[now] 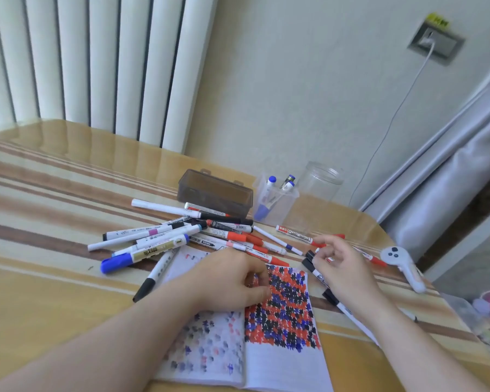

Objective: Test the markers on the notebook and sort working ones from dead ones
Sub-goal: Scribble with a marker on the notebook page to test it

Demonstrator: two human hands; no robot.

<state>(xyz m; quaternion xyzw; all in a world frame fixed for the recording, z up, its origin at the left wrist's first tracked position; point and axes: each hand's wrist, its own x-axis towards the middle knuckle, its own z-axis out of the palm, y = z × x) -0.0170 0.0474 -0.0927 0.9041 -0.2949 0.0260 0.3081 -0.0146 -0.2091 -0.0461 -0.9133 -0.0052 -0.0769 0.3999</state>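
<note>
My left hand [232,281] rests with loosely curled fingers on the open white notebook [277,321] covered in red, blue and black scribbles. My right hand [343,267] pinches a black-capped white marker [316,271] just beside the notebook's right edge. The heap of mixed markers [198,236] lies on the striped worktop [54,193] beyond both hands.

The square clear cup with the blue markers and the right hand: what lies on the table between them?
In the head view, between the cup and the right hand lies a red-capped whiteboard marker, with bare striped table beyond it toward the cup.

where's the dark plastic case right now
In the head view, the dark plastic case sits closed on the table beyond the marker pile, just left of the clear square cup.
</note>
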